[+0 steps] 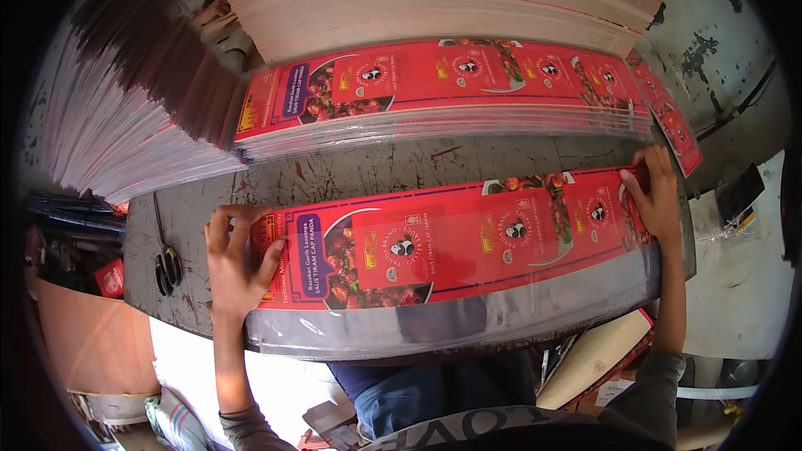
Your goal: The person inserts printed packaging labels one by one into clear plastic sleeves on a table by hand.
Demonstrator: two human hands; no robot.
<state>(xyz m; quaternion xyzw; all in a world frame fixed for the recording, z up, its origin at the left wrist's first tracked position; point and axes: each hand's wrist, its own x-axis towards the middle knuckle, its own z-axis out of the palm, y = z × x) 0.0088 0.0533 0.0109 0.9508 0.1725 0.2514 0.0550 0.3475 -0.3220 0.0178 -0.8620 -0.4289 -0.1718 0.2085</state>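
Grasping opposite ends of the red Panda Brand panel (458,244) in front of the plastic-wrapped panel stack (418,92), the left hand (235,257) and right hand (658,192) apparently steady it flat.

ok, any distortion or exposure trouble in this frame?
Head view: fisheye distortion, black corners, table edge bowed; head view: white patch below the table at left blown out; head view: glare on clear plastic, large print on the red sheet legible.

The shirt (472,428) (it reads LOVE) has dark grey sleeves (653,397).
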